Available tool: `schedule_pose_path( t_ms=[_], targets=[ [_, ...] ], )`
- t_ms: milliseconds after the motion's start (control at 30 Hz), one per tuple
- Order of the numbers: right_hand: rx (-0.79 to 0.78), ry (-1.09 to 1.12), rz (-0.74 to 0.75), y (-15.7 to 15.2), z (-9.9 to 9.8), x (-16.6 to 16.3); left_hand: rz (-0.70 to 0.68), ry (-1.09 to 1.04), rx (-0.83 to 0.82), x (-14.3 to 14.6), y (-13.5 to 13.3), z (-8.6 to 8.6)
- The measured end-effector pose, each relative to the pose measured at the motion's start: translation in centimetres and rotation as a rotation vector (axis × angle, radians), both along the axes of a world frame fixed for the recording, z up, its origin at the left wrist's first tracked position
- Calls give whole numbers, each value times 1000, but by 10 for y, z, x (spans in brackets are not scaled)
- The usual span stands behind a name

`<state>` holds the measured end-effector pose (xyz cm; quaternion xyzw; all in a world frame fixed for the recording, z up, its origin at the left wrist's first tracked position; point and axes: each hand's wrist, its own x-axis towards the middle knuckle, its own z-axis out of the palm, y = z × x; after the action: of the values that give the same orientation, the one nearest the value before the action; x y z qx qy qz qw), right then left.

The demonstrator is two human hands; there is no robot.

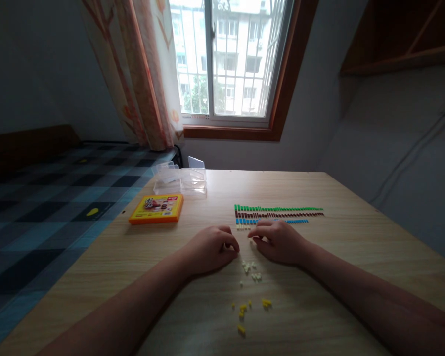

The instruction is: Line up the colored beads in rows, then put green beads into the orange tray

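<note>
Beside the pale brick row, my left hand [212,248] rests on the table with curled fingers, thumb and forefinger tips close together. Whatever they may hold is too small to make out. My right hand [280,241] bends over the short row of cream bricks [243,227], its thumb and forefinger pinched at a tiny cream brick. Just beyond run long rows of green bricks [259,208], brown bricks [255,215] and blue bricks [246,221], the blue row partly behind my right hand. Loose cream bricks [246,267] lie scattered below my hands, and several yellow bricks [242,313] are nearer to me.
An orange-yellow box [156,208] lies at the left of the wooden table [282,188]. Clear plastic containers [187,180] stand behind it. Left of the table is a bed with a checked cover [59,207]; a window [230,64] is ahead.
</note>
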<state>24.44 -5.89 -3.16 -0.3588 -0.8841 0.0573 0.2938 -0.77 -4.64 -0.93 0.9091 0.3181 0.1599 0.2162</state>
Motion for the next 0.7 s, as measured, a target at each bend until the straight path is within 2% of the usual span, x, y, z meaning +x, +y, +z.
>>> schedule_pose_path(
  t_ms=[200, 500, 700],
  targets=[
    [1, -6, -52, 1, 5, 5, 5, -1, -10, 1, 0, 0],
    [-69, -69, -34, 4, 2, 3, 16, 12, -17, 1, 0, 1],
    [-27, -104, -161, 12, 2, 9, 8, -3, -17, 0, 1, -1]
  ],
)
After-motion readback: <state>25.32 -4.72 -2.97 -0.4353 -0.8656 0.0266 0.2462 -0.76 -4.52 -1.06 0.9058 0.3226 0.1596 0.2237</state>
